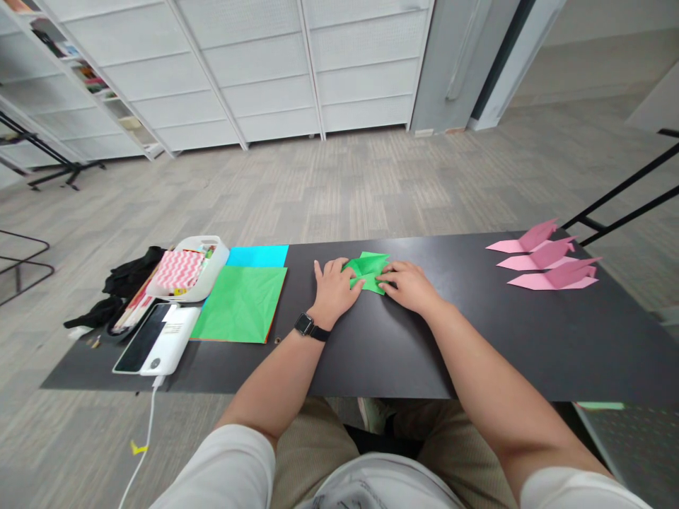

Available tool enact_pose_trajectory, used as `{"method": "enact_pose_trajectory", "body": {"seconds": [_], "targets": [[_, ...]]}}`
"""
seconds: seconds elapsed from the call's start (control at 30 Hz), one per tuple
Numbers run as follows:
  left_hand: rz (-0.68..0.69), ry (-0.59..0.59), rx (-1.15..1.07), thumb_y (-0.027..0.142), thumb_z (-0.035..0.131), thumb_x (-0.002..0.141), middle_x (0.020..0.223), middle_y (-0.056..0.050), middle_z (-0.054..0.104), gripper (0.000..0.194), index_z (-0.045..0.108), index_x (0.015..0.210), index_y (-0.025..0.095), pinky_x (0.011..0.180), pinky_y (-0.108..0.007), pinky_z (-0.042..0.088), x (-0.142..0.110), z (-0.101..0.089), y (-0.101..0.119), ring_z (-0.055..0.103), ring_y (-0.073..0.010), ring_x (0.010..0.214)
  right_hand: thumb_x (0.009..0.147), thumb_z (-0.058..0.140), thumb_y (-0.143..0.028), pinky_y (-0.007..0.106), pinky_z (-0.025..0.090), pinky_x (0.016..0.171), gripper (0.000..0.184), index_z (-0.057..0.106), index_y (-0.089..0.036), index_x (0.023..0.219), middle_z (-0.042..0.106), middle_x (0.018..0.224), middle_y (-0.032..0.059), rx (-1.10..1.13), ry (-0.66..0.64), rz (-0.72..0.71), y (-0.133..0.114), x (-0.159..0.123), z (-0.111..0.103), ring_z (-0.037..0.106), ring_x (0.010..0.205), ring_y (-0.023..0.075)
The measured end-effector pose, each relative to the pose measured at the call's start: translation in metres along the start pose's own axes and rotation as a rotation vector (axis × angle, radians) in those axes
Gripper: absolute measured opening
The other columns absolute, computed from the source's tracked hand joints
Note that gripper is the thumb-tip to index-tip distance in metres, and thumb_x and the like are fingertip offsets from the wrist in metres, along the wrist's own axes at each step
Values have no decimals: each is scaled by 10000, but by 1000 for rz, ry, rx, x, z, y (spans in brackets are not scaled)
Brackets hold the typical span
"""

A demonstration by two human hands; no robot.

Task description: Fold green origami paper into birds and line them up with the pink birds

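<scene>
Your L hand (pixel 335 288) lies spread on partly folded green paper (pixel 370 264), R hand (pixel 411 284) bent at its edge, pinch unclear. Prob. mid-fold; next move needs aligned edges, steady pressure.

Gray carpet (pixel 318 184), white cabinets (pixel 259 56)

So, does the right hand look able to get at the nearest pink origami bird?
Probably yes: only bare tabletop shows between the right hand and the bird, though its fingers are at the green paper.
</scene>
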State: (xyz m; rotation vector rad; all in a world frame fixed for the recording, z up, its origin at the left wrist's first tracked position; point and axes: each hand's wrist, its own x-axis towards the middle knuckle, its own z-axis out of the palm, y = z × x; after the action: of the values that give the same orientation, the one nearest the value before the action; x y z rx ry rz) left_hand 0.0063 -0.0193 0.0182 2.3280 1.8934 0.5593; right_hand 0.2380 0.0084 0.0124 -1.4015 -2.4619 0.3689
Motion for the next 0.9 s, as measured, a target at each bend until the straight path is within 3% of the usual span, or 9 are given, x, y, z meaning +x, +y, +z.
{"method": "enact_pose_trajectory", "body": {"seconds": [0.13, 0.2, 0.33, 0.47, 0.57, 0.67, 0.9], "targets": [[3, 4, -20, 431, 669, 1003, 1473, -62, 611, 172, 754, 989, 282, 1329, -739, 86, -1, -4, 3, 512, -331, 1421, 1014, 613, -359, 565, 398, 1140, 265, 839, -344, 1153, 733, 1349, 54, 6, 37, 26, 3, 2, 1, 598, 1271, 322], [17, 29, -51, 417, 642, 1019, 1480, -51, 614, 167, 745, 1078, 300, 1346, -687, 109, -2, -8, 4, 520, -309, 1420, 1014, 612, -371, 595, 360, 1176, 246, 837, -330, 1103, 741, 1346, 51, 29, 55, 50, 3, 4, 3, 606, 1281, 316], [3, 162, -191, 354, 522, 1074, 1436, -74, 651, 284, 634, 1319, 264, 1320, -499, 304, 2, -14, 0, 568, -234, 1376, 974, 678, -386, 700, 257, 1223, 160, 806, -294, 952, 758, 1328, 42, 71, 59, 95, 6, 6, 4, 605, 1339, 325], [-35, 165, -317, 250, 448, 1070, 1298, -88, 706, 260, 634, 1248, 219, 1148, -374, 496, 9, -10, -9, 643, -206, 1245, 926, 743, -324, 706, 261, 1230, 85, 809, -300, 973, 740, 1377, 35, 76, 38, 43, 14, 6, 5, 553, 1426, 339], [-35, 105, -321, 231, 443, 1060, 1250, -74, 722, 258, 658, 1201, 233, 1115, -390, 515, 10, -7, -12, 660, -219, 1209, 937, 721, -274, 614, 371, 1200, 173, 839, -329, 1051, 692, 1442, 47, 60, 53, -12, 17, 7, 7, 555, 1406, 326], [56, 67, -325, 276, 448, 1078, 1261, -68, 719, 263, 676, 1201, 237, 1128, -392, 506, 8, -10, -8, 649, -221, 1227, 968, 672, -244, 535, 438, 1151, 251, 854, -355, 1099, 691, 1393, 65, 41, 80, -34, 17, 10, 10, 590, 1313, 308], [276, -118, -232, 361, 453, 1097, 1447, -50, 649, 349, 715, 1321, 306, 1281, -473, 367, 2, -17, 4, 560, -238, 1386, 979, 650, -254, 503, 438, 1111, 254, 835, -323, 1138, 672, 1307, 88, 57, 153, 8, 18, 16, 20, 574, 1261, 308]]}}
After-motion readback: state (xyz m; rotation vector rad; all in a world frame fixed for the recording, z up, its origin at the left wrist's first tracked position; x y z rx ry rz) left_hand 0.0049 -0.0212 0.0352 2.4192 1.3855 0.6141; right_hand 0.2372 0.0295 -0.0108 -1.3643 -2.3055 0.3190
